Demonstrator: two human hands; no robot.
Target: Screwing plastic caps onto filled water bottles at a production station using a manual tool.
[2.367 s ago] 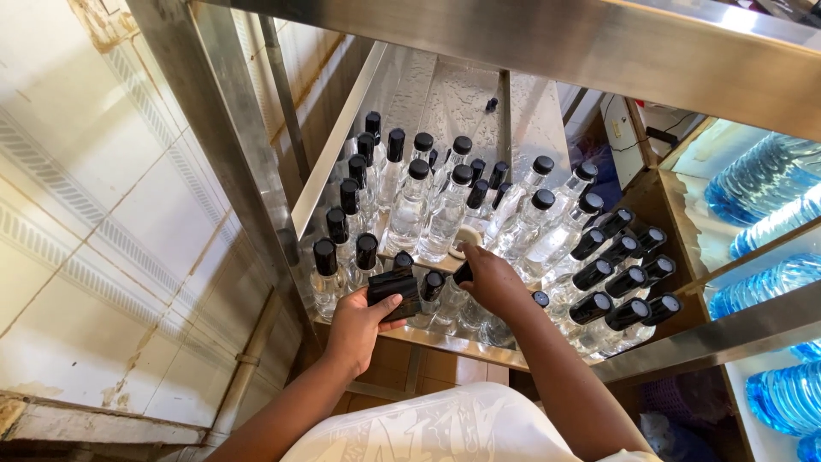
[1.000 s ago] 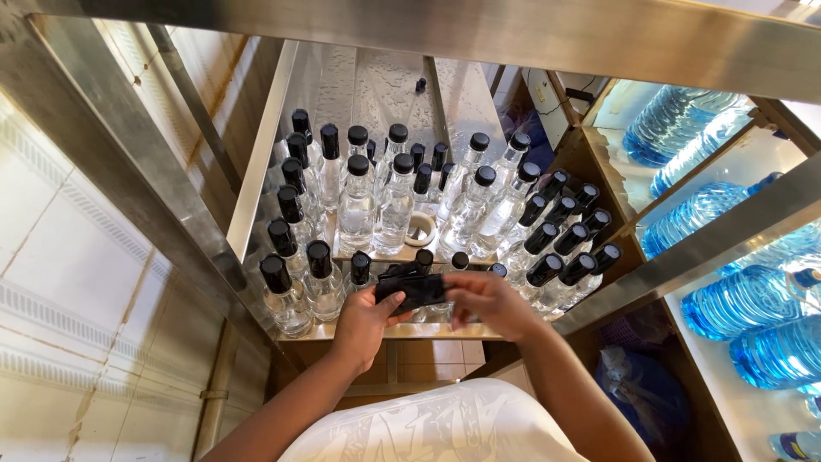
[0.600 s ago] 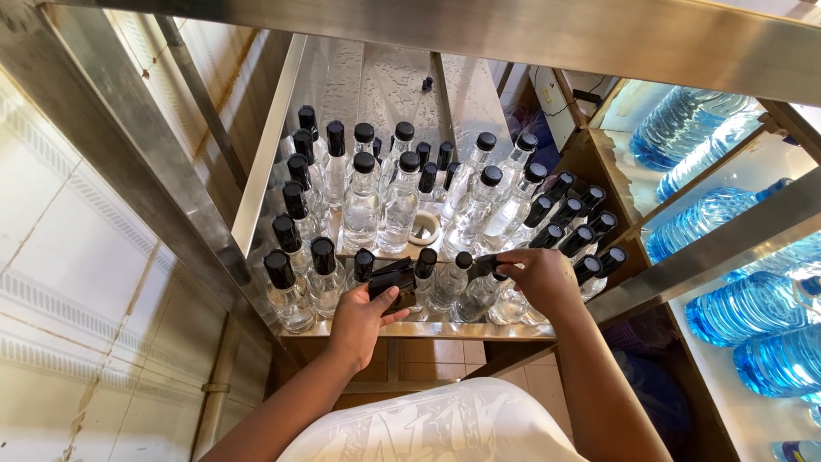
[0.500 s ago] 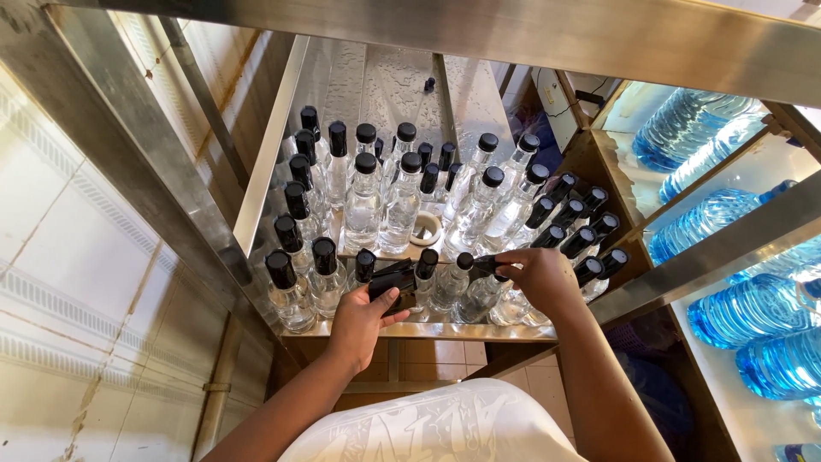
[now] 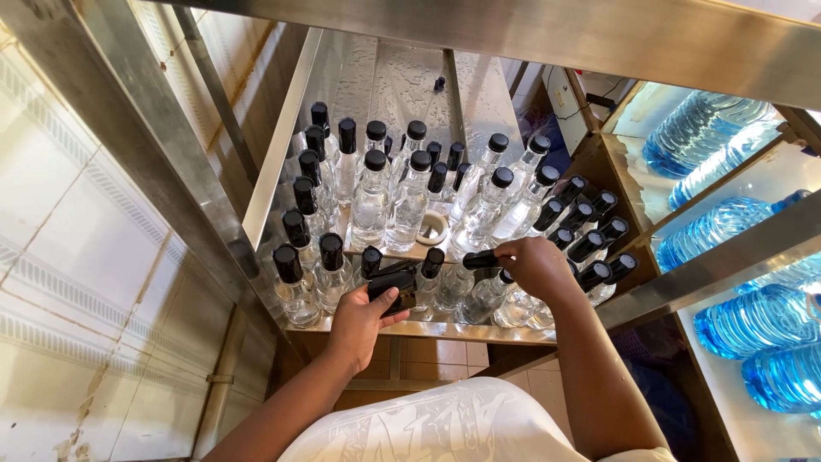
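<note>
Several clear glass bottles with black caps [image 5: 410, 201] stand on a steel shelf [image 5: 282, 154]. My left hand [image 5: 363, 321] is at the shelf's front edge, shut on a bunch of loose black caps [image 5: 392, 281]. My right hand [image 5: 534, 265] is over the front right bottles, its fingers pinching a black cap [image 5: 481, 259] on top of a bottle [image 5: 483, 295]. One bottle [image 5: 433, 228] in the middle row shows an open white mouth with no cap.
A steel frame post [image 5: 111, 128] runs down the left beside a tiled wall [image 5: 68, 299]. Large blue water jugs [image 5: 710, 231] lie on racks to the right. A steel beam [image 5: 547, 34] crosses overhead.
My right hand went from the caps in my left hand out to the right front bottles and now holds a cap there. The left hand stayed in place.
</note>
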